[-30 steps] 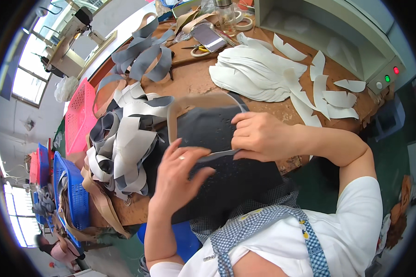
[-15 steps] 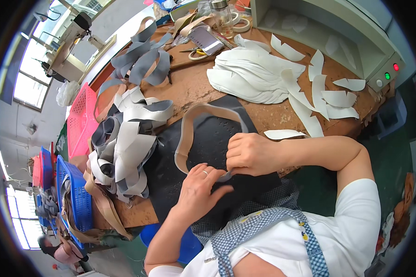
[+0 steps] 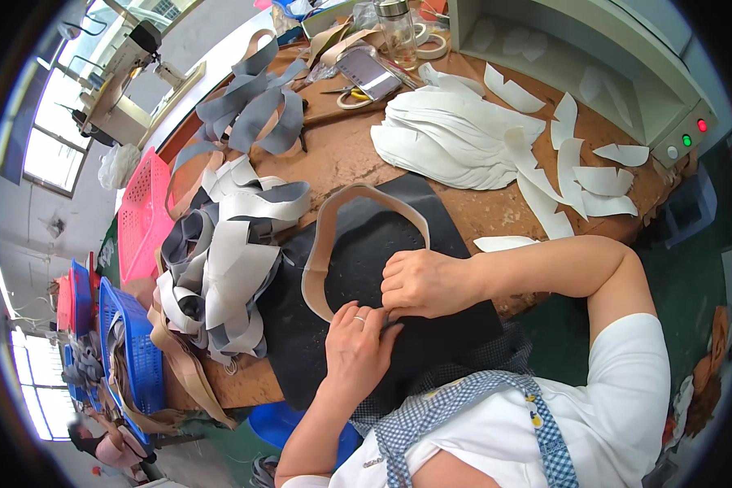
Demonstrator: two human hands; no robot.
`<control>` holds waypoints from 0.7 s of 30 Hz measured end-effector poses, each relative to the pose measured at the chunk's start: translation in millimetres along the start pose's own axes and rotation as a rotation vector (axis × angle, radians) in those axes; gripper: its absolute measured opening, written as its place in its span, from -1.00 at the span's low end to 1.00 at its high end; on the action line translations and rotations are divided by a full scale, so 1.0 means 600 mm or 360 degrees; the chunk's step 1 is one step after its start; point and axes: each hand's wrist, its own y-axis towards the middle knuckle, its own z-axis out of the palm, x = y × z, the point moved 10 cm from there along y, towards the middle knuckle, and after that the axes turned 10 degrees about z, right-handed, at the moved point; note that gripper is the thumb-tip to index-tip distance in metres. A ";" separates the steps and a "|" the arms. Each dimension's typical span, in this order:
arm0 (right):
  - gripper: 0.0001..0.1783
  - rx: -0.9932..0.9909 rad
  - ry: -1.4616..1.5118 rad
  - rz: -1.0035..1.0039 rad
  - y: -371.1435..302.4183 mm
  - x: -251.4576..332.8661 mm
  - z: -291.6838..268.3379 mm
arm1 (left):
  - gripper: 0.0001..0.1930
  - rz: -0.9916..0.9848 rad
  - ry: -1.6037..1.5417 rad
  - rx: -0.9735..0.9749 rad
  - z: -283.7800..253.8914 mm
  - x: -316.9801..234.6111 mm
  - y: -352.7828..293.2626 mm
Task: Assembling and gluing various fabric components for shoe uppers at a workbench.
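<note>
A tan strip with a pale edge (image 3: 320, 244) stands on its side, curved into a loop on a black sheet (image 3: 464, 305). At the loop's near side, my left hand (image 3: 354, 346), with a ring on one finger, has its thumb and fingers closed on the strip. My right hand (image 3: 423, 282) is curled right beside it, knuckles up, pressing or pinching the same stretch of strip. The two hands' fingertips nearly touch. What lies beneath the right fingers is hidden.
Left of the sheet are piled white-and-grey strips (image 3: 240, 260), with grey strips (image 3: 260, 114) behind. White cut pieces (image 3: 451, 134) lie at back right, near a lit-button machine (image 3: 679, 138). Scissors (image 3: 352, 98), a phone (image 3: 368, 73) and a glass jar (image 3: 396, 37) stand farther back.
My right hand has shifted slightly left and nearer to me. My left hand has moved a little right, and its thumb, stretched out before, has closed in on the strip.
</note>
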 end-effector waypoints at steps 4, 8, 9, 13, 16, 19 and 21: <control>-0.82 -0.0046 0.0240 0.0050 0.029 -0.035 -0.026 | -0.88 -0.0008 0.0092 -0.0160 -0.005 0.014 -0.017; -0.86 -0.0730 -0.0197 0.0738 0.041 -0.264 -0.165 | -0.91 0.0115 0.0242 -0.0400 0.012 0.001 -0.047; -0.85 -0.0754 -0.0456 0.0838 0.052 -0.316 -0.186 | -0.94 0.0117 0.0306 -0.0483 0.012 0.000 -0.060; -0.71 -0.0773 -0.0938 0.0988 0.076 -0.470 -0.244 | -0.99 0.0077 0.0292 -0.0593 0.012 0.002 -0.071; -0.60 -0.0754 -0.1247 0.1243 0.095 -0.528 -0.265 | -0.99 0.0091 0.0259 -0.0599 0.011 0.003 -0.071; -0.49 -0.0612 -0.1183 0.1496 0.108 -0.588 -0.265 | -0.98 0.0084 0.0245 -0.0588 0.013 0.004 -0.070; -0.48 -0.0593 -0.1143 0.1530 0.114 -0.604 -0.262 | -0.98 0.0069 0.0247 -0.0589 0.012 0.004 -0.071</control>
